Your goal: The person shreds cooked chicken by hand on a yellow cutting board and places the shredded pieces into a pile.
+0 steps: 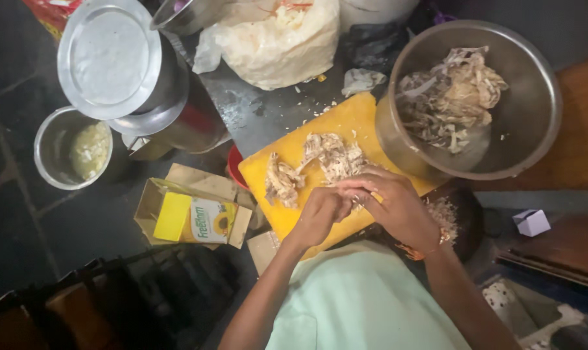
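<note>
Shredded pale meat lay in two loose heaps on a yellow cutting board, and both hands met at the board's near edge, just beside the larger heap. The left hand was curled, its fingertips pinched on a small piece of the meat; the right hand came over from the other side, its fingers closed on the same piece, so each grip was narrow and held a bit of meat between them. A big steel bowl stood touching the board's far right corner, with more torn strips heaped in it. To the left sat a steel pot with a flat lid, a small steel cup holding something pale, and an opened yellow carton on brown cardboard. A white bag of pale stuff lay beyond the board. To do the pulling well, I judged that the fingertips should have gripped close together on the piece and drawn apart along the grain, over the board so that crumbs fell on it, with the wrists kept low and the torn shreds laid clear of the unworked heap.
</note>
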